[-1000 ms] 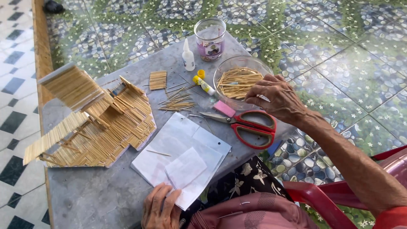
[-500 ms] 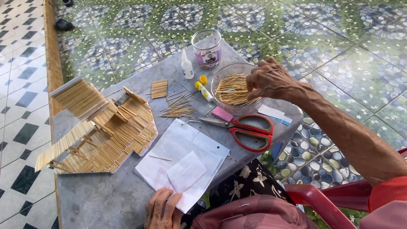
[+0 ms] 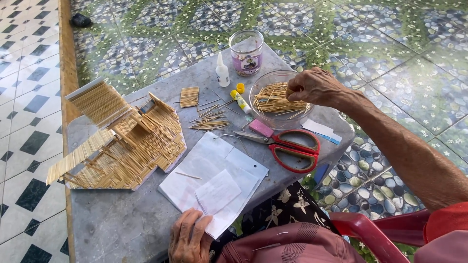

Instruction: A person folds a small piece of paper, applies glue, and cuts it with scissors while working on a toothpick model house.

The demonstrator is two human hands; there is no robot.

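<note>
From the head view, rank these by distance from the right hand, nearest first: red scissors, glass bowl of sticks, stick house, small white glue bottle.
1. Glass bowl of sticks: the right hand is over it.
2. Red scissors: just below the bowl.
3. Small white glue bottle: left of the bowl.
4. Stick house: far left of the table.

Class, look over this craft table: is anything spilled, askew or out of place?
Loose sticks lie scattered on the table beside the bowl, not in it, and one stray stick lies on the paper. The scissors lie open. The right hand reaches into the bowl.
</note>
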